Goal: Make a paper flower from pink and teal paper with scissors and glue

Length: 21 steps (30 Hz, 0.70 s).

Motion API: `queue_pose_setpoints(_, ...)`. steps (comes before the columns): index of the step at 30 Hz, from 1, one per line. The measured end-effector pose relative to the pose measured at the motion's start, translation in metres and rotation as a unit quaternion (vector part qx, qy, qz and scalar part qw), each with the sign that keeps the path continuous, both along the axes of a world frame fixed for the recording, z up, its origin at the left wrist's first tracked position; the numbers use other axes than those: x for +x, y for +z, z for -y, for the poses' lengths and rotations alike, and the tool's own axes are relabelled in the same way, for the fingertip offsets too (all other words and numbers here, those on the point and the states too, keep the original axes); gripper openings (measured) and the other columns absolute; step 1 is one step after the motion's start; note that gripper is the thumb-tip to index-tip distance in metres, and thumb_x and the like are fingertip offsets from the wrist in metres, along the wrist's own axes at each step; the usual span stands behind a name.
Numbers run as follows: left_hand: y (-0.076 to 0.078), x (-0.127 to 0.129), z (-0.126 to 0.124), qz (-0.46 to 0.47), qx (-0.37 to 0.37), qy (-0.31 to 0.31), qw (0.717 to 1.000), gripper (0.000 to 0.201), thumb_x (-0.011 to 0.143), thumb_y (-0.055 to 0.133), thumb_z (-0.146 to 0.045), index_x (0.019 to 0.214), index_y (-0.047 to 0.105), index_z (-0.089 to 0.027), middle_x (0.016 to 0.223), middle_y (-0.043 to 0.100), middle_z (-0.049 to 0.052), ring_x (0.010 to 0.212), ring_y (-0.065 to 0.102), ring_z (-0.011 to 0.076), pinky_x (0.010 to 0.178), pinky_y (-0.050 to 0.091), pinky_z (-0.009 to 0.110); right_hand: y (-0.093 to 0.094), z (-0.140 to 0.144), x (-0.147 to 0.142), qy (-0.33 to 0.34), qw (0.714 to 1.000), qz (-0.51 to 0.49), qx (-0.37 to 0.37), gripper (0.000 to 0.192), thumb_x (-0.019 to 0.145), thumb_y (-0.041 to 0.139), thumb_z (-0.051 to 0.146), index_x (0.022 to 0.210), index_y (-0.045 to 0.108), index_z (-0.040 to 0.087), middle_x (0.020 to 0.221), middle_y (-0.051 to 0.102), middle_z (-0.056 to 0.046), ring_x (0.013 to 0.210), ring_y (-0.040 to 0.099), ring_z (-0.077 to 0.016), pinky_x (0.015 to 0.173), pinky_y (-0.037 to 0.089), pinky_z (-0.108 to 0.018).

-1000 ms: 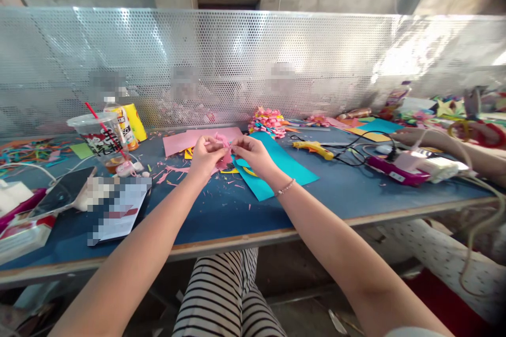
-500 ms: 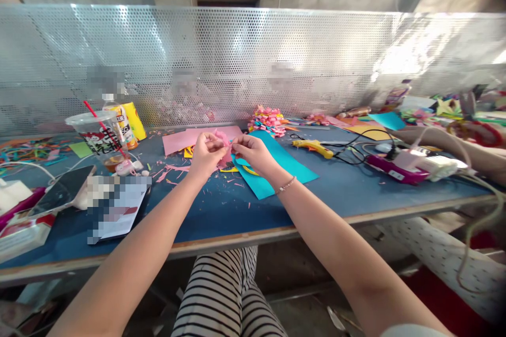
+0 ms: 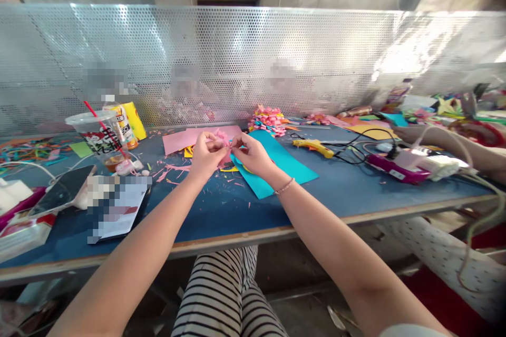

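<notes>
A small pink paper piece (image 3: pixel 222 142) is pinched between left hand (image 3: pixel 204 155) and right hand (image 3: pixel 253 155) — seemingly mid-shaping, unfinished — while finished paper flowers (image 3: pixel 269 120) are piled behind.

Pink paper piece (image 3: pixel 224 143), teal sheet (image 3: pixel 276 166), yellow glue gun (image 3: pixel 314 147), blue table (image 3: pixel 221 210), black-and-white striped trousers (image 3: pixel 227 295)

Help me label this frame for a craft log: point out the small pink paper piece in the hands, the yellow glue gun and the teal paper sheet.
small pink paper piece (image 3: pixel 223 139), head view, crumpled top between the fingertips.
yellow glue gun (image 3: pixel 314 146), head view, mid-body.
teal paper sheet (image 3: pixel 290 168), head view, bare right half.
</notes>
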<state>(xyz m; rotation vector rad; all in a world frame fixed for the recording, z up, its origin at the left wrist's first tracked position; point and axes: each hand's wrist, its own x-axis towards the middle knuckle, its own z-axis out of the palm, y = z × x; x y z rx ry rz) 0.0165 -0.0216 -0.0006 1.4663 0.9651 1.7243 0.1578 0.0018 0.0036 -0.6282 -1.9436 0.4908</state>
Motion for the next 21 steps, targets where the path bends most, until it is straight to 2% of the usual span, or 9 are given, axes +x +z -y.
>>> queue_pose_setpoints(4, 0.0011, 0.0008, 0.0005, 0.014, -0.013, 0.002, 1.0, 0.043, 0.056, 0.069, -0.022, 0.081, 0.033, -0.022, 0.061, 0.06, -0.005, 0.05, 0.055, 0.0093, 0.05, 0.04, 0.02, -0.0009, 0.0003, 0.0003, -0.01, 0.999, 0.012, 0.034, 0.004, 0.075, 0.047, 0.019, 0.078, 0.049, 0.019, 0.079, 0.054, -0.003, 0.075, 0.052, -0.0142, 0.062, 0.042, -0.025)
queue_pose_setpoints(16, 0.0011, -0.0008, 0.0002, 0.029, -0.042, -0.011, 0.999, 0.041, 0.054, 0.068, -0.019, 0.079, 0.036, -0.021, 0.057, 0.057, -0.007, 0.045, 0.051, 0.0078, 0.048, 0.037, 0.019, -0.0006, -0.0013, 0.0026, -0.017, 0.997, 0.036, 0.061, 0.002, 0.077, 0.049, 0.017, 0.077, 0.051, 0.018, 0.078, 0.055, -0.003, 0.072, 0.052, -0.0133, 0.062, 0.043, -0.024)
queue_pose_setpoints(21, 0.0045, 0.0019, 0.0037, 0.09, -0.059, -0.034, 0.994, 0.041, 0.051, 0.066, -0.015, 0.078, 0.036, -0.021, 0.05, 0.052, -0.01, 0.041, 0.047, 0.0068, 0.045, 0.034, 0.018, -0.0002, -0.002, 0.0049, -0.008, 0.991, 0.041, 0.123, 0.005, 0.078, 0.05, 0.015, 0.079, 0.054, 0.018, 0.077, 0.055, -0.003, 0.071, 0.051, -0.013, 0.063, 0.044, -0.025)
